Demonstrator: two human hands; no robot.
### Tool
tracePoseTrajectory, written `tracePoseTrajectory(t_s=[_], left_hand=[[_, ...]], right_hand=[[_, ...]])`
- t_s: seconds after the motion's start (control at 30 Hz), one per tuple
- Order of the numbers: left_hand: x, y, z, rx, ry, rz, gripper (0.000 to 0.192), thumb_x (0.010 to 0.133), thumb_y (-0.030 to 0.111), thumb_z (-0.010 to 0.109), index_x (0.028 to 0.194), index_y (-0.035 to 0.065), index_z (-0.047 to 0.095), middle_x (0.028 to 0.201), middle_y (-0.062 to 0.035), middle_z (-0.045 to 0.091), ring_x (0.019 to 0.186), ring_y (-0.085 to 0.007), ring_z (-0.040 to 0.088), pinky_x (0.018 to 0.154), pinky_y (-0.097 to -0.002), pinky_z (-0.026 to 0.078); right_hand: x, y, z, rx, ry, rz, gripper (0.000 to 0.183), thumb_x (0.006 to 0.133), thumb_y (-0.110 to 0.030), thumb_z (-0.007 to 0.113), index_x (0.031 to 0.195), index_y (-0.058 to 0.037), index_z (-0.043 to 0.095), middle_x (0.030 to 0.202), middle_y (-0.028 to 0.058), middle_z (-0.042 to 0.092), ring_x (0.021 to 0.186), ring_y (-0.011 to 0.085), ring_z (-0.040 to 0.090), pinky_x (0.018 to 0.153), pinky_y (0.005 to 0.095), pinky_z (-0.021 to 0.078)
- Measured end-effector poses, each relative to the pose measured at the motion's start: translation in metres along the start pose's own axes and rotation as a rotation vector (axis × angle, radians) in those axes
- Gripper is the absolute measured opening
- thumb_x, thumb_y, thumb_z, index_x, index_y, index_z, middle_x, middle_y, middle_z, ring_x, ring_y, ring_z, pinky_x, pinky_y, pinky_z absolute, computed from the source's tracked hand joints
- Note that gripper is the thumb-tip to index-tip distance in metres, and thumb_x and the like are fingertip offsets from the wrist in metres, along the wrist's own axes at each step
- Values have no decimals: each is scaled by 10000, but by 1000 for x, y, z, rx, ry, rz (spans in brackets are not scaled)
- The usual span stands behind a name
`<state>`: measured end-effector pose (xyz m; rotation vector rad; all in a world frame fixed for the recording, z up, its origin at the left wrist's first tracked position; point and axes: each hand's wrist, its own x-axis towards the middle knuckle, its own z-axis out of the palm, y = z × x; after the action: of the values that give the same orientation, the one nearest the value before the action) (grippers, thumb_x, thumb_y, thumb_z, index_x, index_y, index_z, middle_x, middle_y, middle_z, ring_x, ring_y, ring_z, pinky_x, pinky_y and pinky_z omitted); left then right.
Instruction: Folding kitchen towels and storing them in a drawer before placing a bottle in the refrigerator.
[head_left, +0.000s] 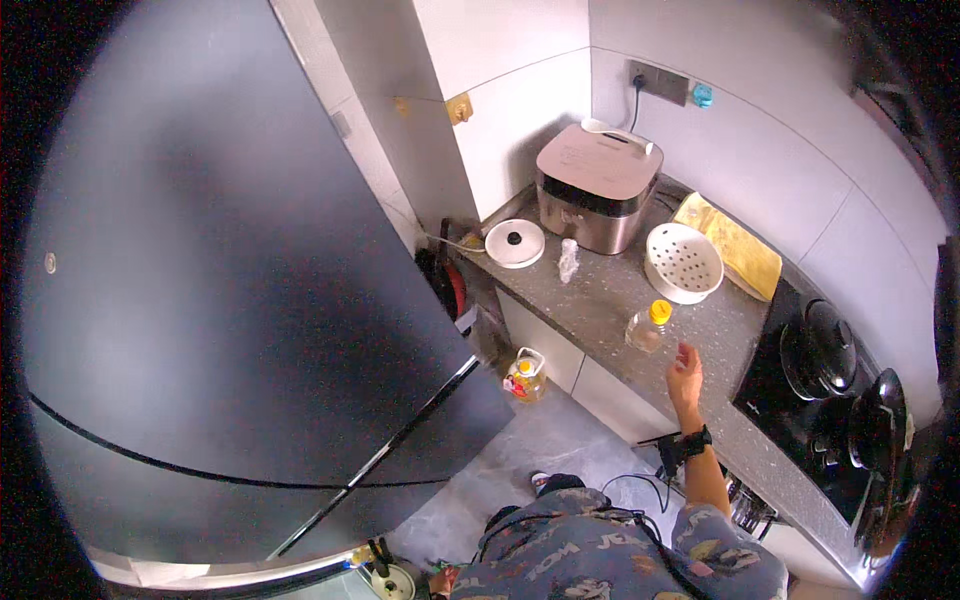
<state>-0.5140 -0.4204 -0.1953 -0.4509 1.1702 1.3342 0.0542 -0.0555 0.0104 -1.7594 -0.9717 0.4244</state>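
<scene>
My right hand (684, 371), with a black band on its wrist, is over the speckled grey countertop (611, 292). Its fingers are loosely bent and apart, and nothing shows in them. Just beyond the fingertips stands a clear bottle with a yellow cap (649, 328), apart from the hand. Behind the bottle sits a white perforated basket (684, 264). Further left are a crumpled clear plastic wrap (568, 260) and a white lid with a black knob (514, 242). A pink-topped rice cooker (596, 187) stands at the back, a white spoon on it. My left hand is out of view.
A yellow cloth or board (731, 244) lies by the wall. On the right, a black cooktop (810, 435) bears dark cookware. A large dark refrigerator (225, 300) fills the left. An oil jug (526, 377) stands on the floor by the cabinets, and a cable hangs near my right forearm.
</scene>
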Motion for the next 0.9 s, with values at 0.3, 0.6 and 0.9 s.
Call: tracePoseTrajectory(t_s=[0.3, 0.6, 0.9], left_hand=[[3, -5, -11, -30, 6, -30, 203, 825, 248, 438, 869, 93, 561, 847, -69, 597, 672, -238, 571, 528, -335, 460], [-8, -23, -26, -80, 31, -35, 197, 825, 242, 435, 853, 91, 558, 840, -68, 596, 670, -242, 568, 520, -338, 453], [-23, -39, -42, -153, 54, -38, 192, 825, 236, 431, 837, 89, 554, 834, -67, 594, 668, -245, 564, 512, -342, 447]], right_hand=[[-10, -17, -9, -164, -72, -14, 395, 679, -61, 582, 1066, -25, 511, 1048, 106, 549, 938, 216, 537, 755, 314, 476], [12, -18, 10, -256, -138, -105, 537, 654, -182, 675, 1129, -51, 462, 1109, 136, 526, 1000, 252, 522, 790, 344, 459], [26, -29, 30, -179, -132, -199, 639, 635, -225, 709, 1163, -16, 418, 1099, 174, 525, 995, 279, 527, 810, 361, 442]])
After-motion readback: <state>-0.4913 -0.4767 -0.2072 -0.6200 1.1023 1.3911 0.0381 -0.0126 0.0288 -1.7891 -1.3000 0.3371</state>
